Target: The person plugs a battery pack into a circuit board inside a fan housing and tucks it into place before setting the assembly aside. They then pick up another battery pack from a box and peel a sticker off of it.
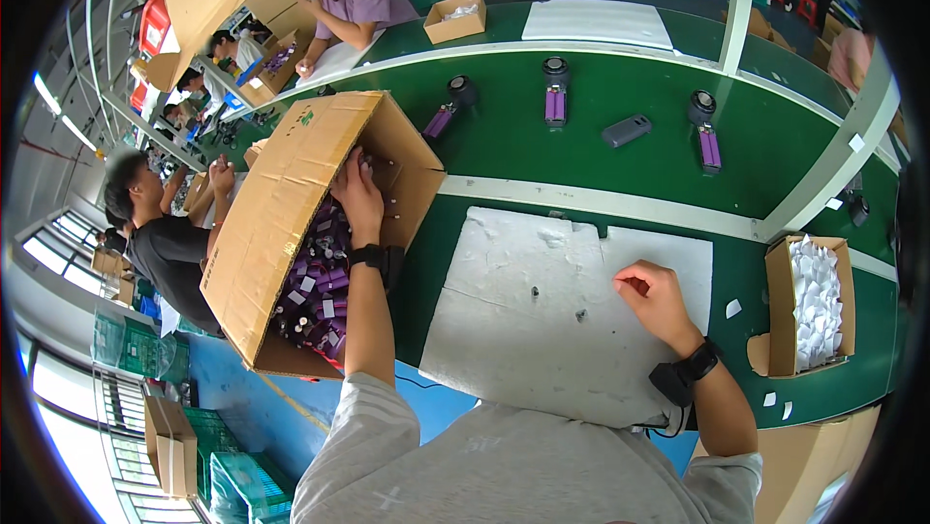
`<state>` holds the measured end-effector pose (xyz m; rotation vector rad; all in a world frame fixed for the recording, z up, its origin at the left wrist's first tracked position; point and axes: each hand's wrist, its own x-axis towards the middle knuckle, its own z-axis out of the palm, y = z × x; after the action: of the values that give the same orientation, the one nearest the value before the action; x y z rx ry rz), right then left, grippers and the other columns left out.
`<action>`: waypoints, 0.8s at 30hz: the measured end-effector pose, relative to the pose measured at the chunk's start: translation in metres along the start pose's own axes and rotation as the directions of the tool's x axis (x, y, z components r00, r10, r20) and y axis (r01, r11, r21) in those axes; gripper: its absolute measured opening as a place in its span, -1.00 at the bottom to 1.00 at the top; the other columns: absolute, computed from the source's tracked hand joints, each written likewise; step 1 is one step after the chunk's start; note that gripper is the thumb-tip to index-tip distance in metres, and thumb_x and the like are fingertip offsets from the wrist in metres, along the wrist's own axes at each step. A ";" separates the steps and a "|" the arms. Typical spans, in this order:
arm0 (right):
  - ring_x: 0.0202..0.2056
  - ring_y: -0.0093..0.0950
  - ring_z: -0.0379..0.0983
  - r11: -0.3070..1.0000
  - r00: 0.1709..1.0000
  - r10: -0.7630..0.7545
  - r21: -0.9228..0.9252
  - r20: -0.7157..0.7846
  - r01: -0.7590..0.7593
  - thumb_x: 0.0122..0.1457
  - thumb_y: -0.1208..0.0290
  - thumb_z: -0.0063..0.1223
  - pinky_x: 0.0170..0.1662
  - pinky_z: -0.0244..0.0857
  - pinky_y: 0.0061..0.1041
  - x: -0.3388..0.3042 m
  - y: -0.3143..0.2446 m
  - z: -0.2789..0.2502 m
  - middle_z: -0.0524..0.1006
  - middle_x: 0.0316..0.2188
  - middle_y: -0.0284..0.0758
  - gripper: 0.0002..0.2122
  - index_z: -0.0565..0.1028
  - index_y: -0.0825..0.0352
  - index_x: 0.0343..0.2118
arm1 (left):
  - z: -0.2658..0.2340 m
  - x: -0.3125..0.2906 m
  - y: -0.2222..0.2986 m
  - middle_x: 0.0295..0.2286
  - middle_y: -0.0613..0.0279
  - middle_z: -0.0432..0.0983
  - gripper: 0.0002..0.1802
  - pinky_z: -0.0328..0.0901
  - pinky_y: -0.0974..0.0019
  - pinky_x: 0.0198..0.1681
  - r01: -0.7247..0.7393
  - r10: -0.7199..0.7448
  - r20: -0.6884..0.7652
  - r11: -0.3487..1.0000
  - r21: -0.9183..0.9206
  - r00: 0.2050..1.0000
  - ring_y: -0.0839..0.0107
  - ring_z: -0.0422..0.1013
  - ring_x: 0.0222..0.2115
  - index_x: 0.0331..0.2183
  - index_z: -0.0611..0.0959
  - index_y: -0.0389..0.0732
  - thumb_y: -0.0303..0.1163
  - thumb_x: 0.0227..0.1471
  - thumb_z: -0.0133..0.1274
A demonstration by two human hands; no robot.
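On the left, a large cardboard box (281,185) lies tipped with its opening toward me. Many purple battery packs (315,282) with white labels and wires fill it. My left hand (360,197) reaches into the opening, beside the upper packs; its fingertips are partly hidden, so whether it holds one cannot be made out. Above the right part of a white foam sheet (513,321), my right hand (657,299) is closed in a loose curl, thumb near the fingertips, with nothing visible in it. Dark marks dot the foam. Both wrists wear black bands.
Several purple packs with black round heads (555,88) stand beyond a white rail, near a dark grey oblong casing (627,130). An open carton (775,306) of white paper pieces sits at the right. A white post (833,156) rises there. Co-workers (160,233) sit left and opposite.
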<state>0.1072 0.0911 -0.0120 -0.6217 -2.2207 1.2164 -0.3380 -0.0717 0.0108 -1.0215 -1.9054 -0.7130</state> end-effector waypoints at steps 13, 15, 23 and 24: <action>-0.55 -0.65 0.33 0.999 0.998 0.046 0.021 0.045 -0.047 0.05 0.58 0.13 -0.47 0.21 -0.67 -0.001 0.006 -0.006 0.46 -0.58 -0.41 -0.87 0.50 0.40 -0.31 | -0.052 -0.005 0.183 -0.33 0.32 0.45 -0.75 0.33 0.48 -0.38 0.798 0.127 0.817 0.175 -0.577 0.563 0.58 0.41 -0.47 -0.10 0.49 -0.23 -0.40 0.19 -0.06; -0.54 -0.65 0.35 0.995 0.999 0.037 0.093 0.014 -0.038 0.03 0.61 0.11 -0.48 0.21 -0.68 -0.004 0.008 -0.002 0.46 -0.54 -0.39 -0.81 0.47 0.38 -0.25 | -0.056 -0.010 0.226 -0.32 0.33 0.46 -0.73 0.32 0.47 -0.33 0.821 0.436 0.771 0.114 -0.559 0.464 0.59 0.40 -0.37 -0.08 0.49 -0.22 -0.35 0.20 -0.06; -0.40 -0.61 0.41 0.962 0.964 0.030 0.270 -0.264 0.044 -0.06 0.79 -0.06 -0.43 0.27 -0.68 -0.003 0.022 0.001 0.40 -0.20 -0.27 -0.50 0.32 0.32 0.02 | -0.025 -0.087 0.318 -0.45 0.32 0.42 -0.72 0.28 0.47 -0.44 0.936 0.367 0.863 -0.185 -0.299 0.348 0.59 0.33 -0.51 -0.09 0.48 -0.22 -0.32 0.19 -0.07; -0.36 -0.60 0.42 0.964 0.968 0.057 0.264 -0.245 0.010 -0.08 0.82 -0.10 -0.40 0.30 -0.67 -0.001 0.023 0.002 0.37 -0.14 -0.25 -0.49 0.34 0.31 0.01 | -0.024 -0.087 0.313 -0.46 0.32 0.42 -0.71 0.27 0.48 -0.47 0.945 0.395 0.861 -0.198 -0.262 0.321 0.59 0.33 -0.52 -0.08 0.47 -0.22 -0.31 0.19 -0.07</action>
<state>0.1096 0.1007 -0.0323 -0.6553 -1.8102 1.3368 -0.0322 0.0344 -0.0249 -1.8324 -2.3934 -3.1401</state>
